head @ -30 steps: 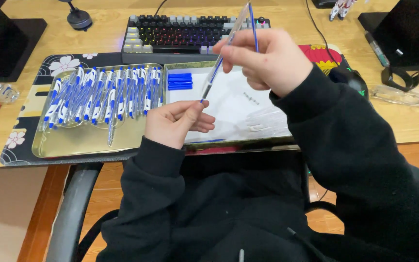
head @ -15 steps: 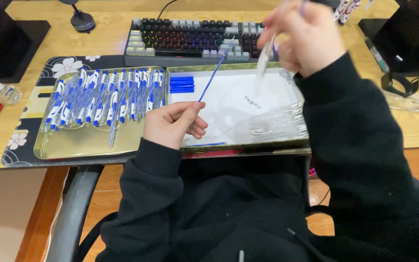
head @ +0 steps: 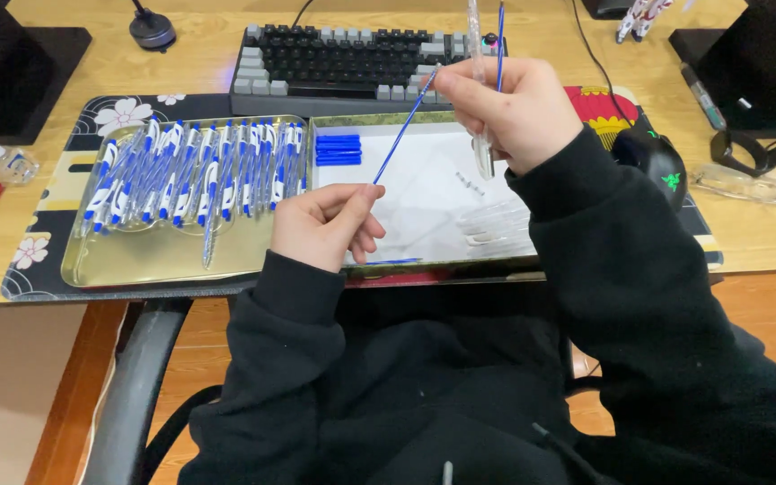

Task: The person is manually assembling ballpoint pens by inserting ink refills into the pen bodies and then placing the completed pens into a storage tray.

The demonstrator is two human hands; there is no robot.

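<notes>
We work at a pale wooden worktop (head: pixel 765 242) that carries, at twelve o'clock, a black and grey mechanical keyboard (head: pixel 352 63) and, under our trays, a dark desk mat printed with white flowers (head: pixel 92 126). On the mat at nine o'clock sits a shiny gold-coloured metal tray (head: pixel 136 265) holding a close row of finished blue and white ballpoint pens (head: pixel 190 171); we judge this to be the done share of the work, and it is a large one. Just beside it, towards the centre, lies a second tray lined with a white sheet (head: pixel 424 189), where the parts wait: a small stack of blue refill tubes (head: pixel 338 149) at its eleven o'clock corner and a few clear plastic pen barrels (head: pixel 496 224) at its four o'clock side, so some pens, as we read it, are yet to be put together. A black computer mouse (head: pixel 657 162) rests at three o'clock. Our right hand (head: pixel 514 112) is closed around a clear pen barrel (head: pixel 476 54) and a thin blue refill (head: pixel 500 36), both standing upright out of the fist. Our left hand (head: pixel 321 224) pinches the lower end of a long thin blue refill (head: pixel 401 130) between thumb and fingertips; it slants up towards one o'clock and its upper end meets the right hand's fingers. This one pen looks mid-assembly, its refill not yet inside a barrel.
</notes>
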